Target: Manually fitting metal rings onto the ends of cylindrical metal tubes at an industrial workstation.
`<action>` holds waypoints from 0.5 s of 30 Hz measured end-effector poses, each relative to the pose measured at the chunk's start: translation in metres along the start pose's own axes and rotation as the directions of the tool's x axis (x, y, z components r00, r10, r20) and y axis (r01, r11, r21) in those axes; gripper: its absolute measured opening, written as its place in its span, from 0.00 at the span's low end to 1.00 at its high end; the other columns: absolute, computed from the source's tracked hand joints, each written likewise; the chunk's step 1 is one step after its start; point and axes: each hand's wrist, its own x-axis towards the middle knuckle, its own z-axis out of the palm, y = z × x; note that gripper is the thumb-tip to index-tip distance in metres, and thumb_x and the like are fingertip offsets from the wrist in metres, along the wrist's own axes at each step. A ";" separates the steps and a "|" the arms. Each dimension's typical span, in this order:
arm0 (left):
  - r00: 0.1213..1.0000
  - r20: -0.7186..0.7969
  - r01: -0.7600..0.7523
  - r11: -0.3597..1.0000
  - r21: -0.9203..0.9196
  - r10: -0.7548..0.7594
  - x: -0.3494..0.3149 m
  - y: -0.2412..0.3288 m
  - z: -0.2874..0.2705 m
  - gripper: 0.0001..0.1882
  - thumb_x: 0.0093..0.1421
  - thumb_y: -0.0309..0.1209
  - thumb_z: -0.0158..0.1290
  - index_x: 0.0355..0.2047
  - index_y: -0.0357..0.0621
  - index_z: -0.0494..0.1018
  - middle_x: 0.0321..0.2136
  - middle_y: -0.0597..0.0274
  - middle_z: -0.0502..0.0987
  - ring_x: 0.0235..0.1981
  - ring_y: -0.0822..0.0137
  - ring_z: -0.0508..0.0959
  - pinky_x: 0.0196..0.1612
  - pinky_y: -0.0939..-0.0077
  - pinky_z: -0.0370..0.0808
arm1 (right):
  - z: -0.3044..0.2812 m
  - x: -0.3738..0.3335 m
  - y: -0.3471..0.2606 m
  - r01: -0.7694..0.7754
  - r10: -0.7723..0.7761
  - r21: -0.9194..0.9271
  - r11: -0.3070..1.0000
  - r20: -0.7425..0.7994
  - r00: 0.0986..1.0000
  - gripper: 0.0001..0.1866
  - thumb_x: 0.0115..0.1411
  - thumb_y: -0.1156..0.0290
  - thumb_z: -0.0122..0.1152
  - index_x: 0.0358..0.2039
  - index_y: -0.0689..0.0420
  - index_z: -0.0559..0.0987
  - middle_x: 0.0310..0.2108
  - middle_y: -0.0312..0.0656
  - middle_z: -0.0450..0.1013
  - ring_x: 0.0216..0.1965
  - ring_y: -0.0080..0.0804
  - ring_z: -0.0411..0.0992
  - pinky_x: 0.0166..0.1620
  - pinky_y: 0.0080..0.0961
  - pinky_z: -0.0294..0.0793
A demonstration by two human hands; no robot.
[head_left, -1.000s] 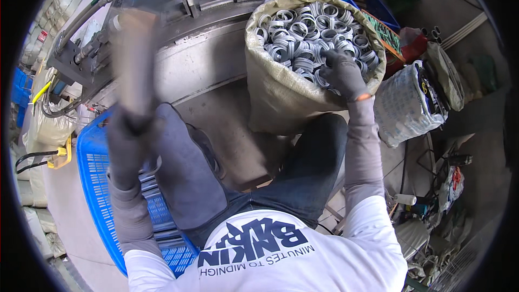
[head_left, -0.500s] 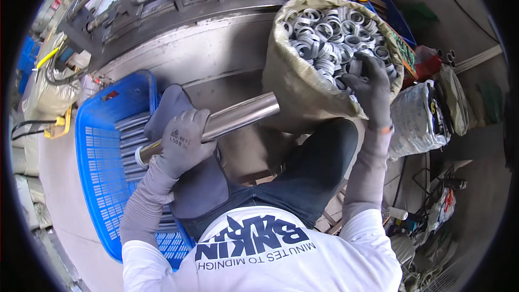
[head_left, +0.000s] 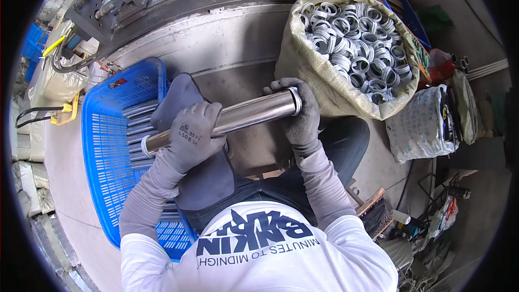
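A shiny metal tube [head_left: 248,113] lies across my lap, tilted up to the right. Wrapped round its left part is my gloved left hand [head_left: 194,132]. One pale ring [head_left: 145,146] sits on the tube's left end. At the right end my gloved right hand [head_left: 303,116] is closed round another grey-white ring [head_left: 295,100], which is at the tube's mouth; whether it is fully seated I cannot tell. To the right stands an open woven sack [head_left: 330,89] full of loose rings [head_left: 359,65] of the same kind.
A blue plastic basket [head_left: 100,167] with several metal tubes [head_left: 141,127] stands at my left. Ahead runs a dark metal machine bench [head_left: 178,27]. A white bundled bag [head_left: 416,130] and assorted tools lie at the right.
My right hand has come from the sack back to the tube's right end, bringing a ring onto it. My left hand still grips the tube.
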 end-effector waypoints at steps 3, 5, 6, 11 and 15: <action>1.000 0.026 0.018 0.999 -0.045 -0.017 0.003 0.002 -0.002 0.26 0.51 0.36 0.65 0.49 0.43 0.74 0.37 0.52 0.78 0.41 0.50 0.81 0.45 0.54 0.76 | -0.005 0.003 -0.002 0.269 -0.255 -0.446 0.853 0.093 0.962 0.16 0.78 0.65 0.47 0.49 0.66 0.77 0.46 0.50 0.79 0.47 0.41 0.83 0.54 0.35 0.82; 0.999 0.051 0.016 0.999 -0.038 -0.014 0.004 0.002 -0.002 0.26 0.51 0.36 0.66 0.49 0.43 0.73 0.37 0.52 0.78 0.41 0.50 0.81 0.46 0.54 0.75 | -0.005 0.005 -0.010 0.407 -0.352 -0.812 0.419 0.268 0.897 0.16 0.76 0.67 0.47 0.46 0.66 0.80 0.44 0.49 0.80 0.42 0.39 0.84 0.51 0.32 0.82; 0.998 0.053 0.016 0.999 -0.040 -0.014 0.004 0.002 -0.002 0.26 0.51 0.36 0.66 0.49 0.43 0.73 0.37 0.52 0.78 0.41 0.50 0.81 0.46 0.54 0.75 | -0.005 0.005 -0.013 0.404 -0.350 -0.813 0.419 0.266 0.898 0.16 0.76 0.67 0.47 0.46 0.66 0.80 0.44 0.49 0.80 0.42 0.39 0.84 0.51 0.32 0.82; 0.995 0.098 0.010 1.000 -0.026 -0.007 0.006 0.002 0.000 0.27 0.51 0.37 0.66 0.49 0.42 0.73 0.37 0.51 0.78 0.42 0.49 0.81 0.46 0.54 0.75 | -0.001 0.003 -0.013 0.296 -0.303 -0.776 0.557 0.142 0.942 0.20 0.74 0.65 0.45 0.39 0.66 0.83 0.41 0.50 0.81 0.41 0.41 0.83 0.50 0.31 0.80; 0.992 0.125 -0.005 1.000 -0.010 0.007 0.011 0.000 0.001 0.27 0.50 0.36 0.66 0.49 0.42 0.73 0.38 0.51 0.78 0.42 0.49 0.80 0.46 0.54 0.75 | -0.008 0.005 -0.007 0.258 -0.258 -0.742 0.619 0.118 0.959 0.24 0.74 0.61 0.43 0.38 0.66 0.84 0.40 0.48 0.82 0.41 0.39 0.82 0.51 0.31 0.79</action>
